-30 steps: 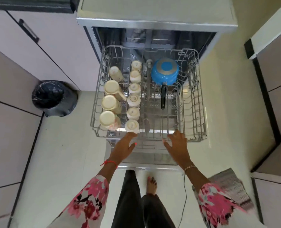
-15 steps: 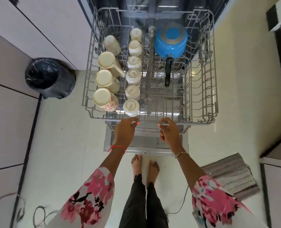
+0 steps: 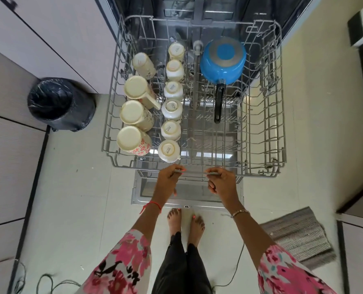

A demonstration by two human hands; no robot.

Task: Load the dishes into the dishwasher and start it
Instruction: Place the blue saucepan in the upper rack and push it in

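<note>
Dishwasher rack (image 3: 280,102) extends out over the open door (image 3: 137,187); your left hand (image 3: 167,181) and right hand (image 3: 223,183) each curl round its front rail (image 3: 195,172). Mugs (image 3: 133,113) line its left side, blue saucepan (image 3: 223,60) rear centre. Bin (image 3: 59,105) well apart left.

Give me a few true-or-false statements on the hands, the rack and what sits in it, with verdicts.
1. The left hand and right hand both grip the front rim of the rack. True.
2. The blue saucepan sits open side up. False: it is inverted, base up, handle toward the person.
3. The small cups form a row between the mugs and the saucepan. True.
4. The bin stands right of the rack. False: it stands on the floor to the left.
</note>
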